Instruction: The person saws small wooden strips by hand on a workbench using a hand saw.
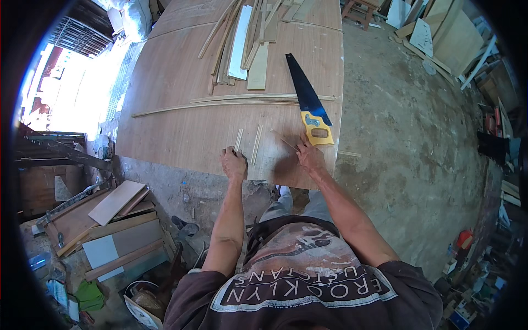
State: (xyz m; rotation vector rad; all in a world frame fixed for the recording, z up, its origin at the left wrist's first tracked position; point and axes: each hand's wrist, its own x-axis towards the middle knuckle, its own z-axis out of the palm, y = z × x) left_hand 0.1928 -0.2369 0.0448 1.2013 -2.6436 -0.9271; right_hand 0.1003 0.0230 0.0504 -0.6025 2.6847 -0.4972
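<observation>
My left hand [234,164] is at the near edge of the plywood-topped table [165,129], its fingers closed around the lower end of a short, narrow wooden strip [239,138]. A second short strip [257,144] lies just to the right of it. My right hand [310,157] pinches one end of another thin strip [286,141], which slants up and to the left. Right beside the right hand's fingers is the yellow handle of a handsaw [318,132]; its dark blade points to the far side of the table.
Long thin strips [220,104] lie across the table, with a pile of longer wood pieces [257,69] beyond. Board offcuts [124,242] are stacked on the floor at left, near a bucket [144,302]. Panels [448,41] lean at the far right.
</observation>
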